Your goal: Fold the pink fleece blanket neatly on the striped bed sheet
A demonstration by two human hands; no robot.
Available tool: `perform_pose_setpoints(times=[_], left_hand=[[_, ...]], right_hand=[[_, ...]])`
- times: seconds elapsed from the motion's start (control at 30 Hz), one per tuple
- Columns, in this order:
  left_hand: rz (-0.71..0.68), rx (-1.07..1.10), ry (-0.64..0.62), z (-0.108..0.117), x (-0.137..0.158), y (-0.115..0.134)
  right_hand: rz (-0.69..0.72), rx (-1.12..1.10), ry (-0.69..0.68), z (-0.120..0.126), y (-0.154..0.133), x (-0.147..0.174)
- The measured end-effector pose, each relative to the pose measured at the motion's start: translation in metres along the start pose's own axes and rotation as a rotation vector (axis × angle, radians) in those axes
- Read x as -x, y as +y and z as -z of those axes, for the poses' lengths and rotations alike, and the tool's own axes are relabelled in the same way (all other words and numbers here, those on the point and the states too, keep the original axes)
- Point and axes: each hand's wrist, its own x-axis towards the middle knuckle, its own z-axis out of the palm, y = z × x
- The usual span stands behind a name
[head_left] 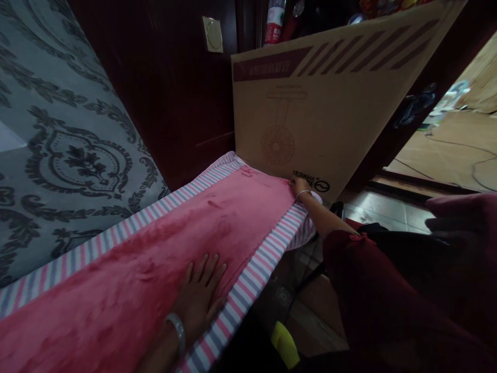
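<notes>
A long pink plush cloth (217, 212) is spread over a narrow surface, with a few wrinkles and darker brushed marks in its pile. Under it, a pink, grey and white striped cloth (248, 282) shows along both long sides. My left hand (202, 290), a pale bangle at its wrist, lies flat on the pink cloth with fingers spread. At the far right corner, my right hand (301, 185) pinches the pink cloth's edge, close to the cardboard. What supports the cloths is hidden.
A large cardboard box (310, 119) stands upright at the far end, with bottles (275, 23) behind it. Patterned wallpaper (77, 150) and a dark wooden panel (166, 77) border the left. A doorway to a tiled floor (450, 155) opens at right. Something yellow (285, 344) is below.
</notes>
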Motion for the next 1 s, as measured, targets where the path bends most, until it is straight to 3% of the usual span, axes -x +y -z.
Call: perform_pose_setpoints(times=[0.2, 0.43, 1.0], left_hand=[[0.009, 0.021, 0.001, 0.003, 0.000, 0.002], [0.005, 0.026, 0.000, 0.006, -0.001, 0.002], [-0.023, 0.002, 0.035, 0.008, -0.002, 0.000]], right_hand=[[0.007, -0.004, 0.024, 0.004, -0.010, -0.006], [-0.007, 0.041, -0.022, -0.009, -0.002, 0.001], [0.072, -0.020, -0.036, -0.008, 0.007, -0.010]])
